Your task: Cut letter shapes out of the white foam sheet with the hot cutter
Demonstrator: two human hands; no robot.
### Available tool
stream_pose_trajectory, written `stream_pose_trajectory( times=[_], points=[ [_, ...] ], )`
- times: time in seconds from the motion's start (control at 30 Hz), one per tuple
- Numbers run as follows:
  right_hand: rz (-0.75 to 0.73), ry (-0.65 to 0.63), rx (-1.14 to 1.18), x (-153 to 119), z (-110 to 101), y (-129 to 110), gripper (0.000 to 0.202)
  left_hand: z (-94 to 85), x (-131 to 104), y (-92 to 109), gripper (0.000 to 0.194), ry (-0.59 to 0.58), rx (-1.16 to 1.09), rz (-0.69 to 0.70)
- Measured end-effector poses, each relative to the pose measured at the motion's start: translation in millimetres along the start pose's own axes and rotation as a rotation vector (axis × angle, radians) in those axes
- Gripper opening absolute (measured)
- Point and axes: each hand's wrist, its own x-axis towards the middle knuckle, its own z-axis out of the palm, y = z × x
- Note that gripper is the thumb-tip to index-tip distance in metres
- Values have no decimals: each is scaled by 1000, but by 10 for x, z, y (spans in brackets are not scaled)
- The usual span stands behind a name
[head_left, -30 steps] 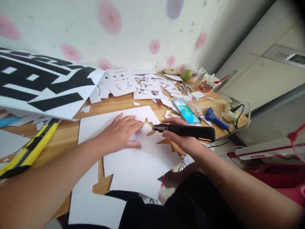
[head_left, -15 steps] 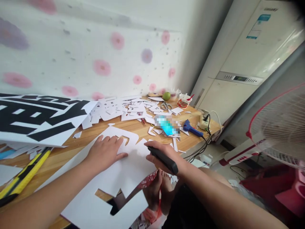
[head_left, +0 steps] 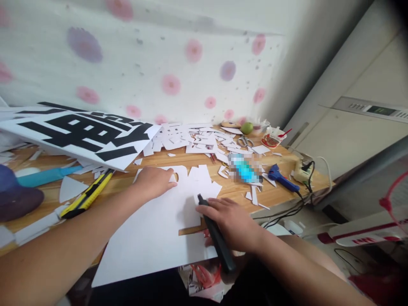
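A large white sheet [head_left: 143, 238] with cut-out openings lies on the wooden table and reaches past its front edge. My left hand [head_left: 155, 180] rests on the sheet's upper part, fingers bent beside a small curved opening, the thumb pointing right. Over the sheet's right side, my right hand [head_left: 232, 221] grips a long black tool [head_left: 216, 238], its narrow tip directed up and left. Whether the tip touches the sheet I cannot tell. Near the tool a narrow opening [head_left: 191, 230] shows brown beneath.
A board with black characters [head_left: 79, 131] and a yellow cutter [head_left: 87, 195] are at left. Behind lie paper scraps [head_left: 200, 140], scissors [head_left: 245, 141] and a green fruit [head_left: 247, 128]. At right are a lit phone [head_left: 245, 168], a blue glue gun [head_left: 282, 177] and cables.
The view has shifted left. The white sheet has turned, and its openings sit differently. My right hand still holds the black tool, now pointing more steeply. My left hand lies nearer the sheet's top edge.
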Motion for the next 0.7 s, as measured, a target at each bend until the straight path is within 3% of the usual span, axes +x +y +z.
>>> stream_pose_trajectory(
  times=[0.2, 0.3, 0.43, 0.57, 0.7],
  points=[
    [240, -5, 85, 40, -256, 469, 66, 139, -128, -127, 38, 49, -157, 177],
    [254, 164, 210, 168, -243, 585, 53, 224, -163, -125, 36, 126, -205, 247],
    [319, 434, 586, 491, -67, 456, 41, 323, -161, -129, 30, 165, -264, 344],
    [322, 442, 780, 829, 84, 299, 55, 373, -181, -162, 42, 136, -291, 397],
    [327, 384, 776, 1021, 152, 294, 43, 388, -213, -178, 49, 114, -296, 412]
  ],
)
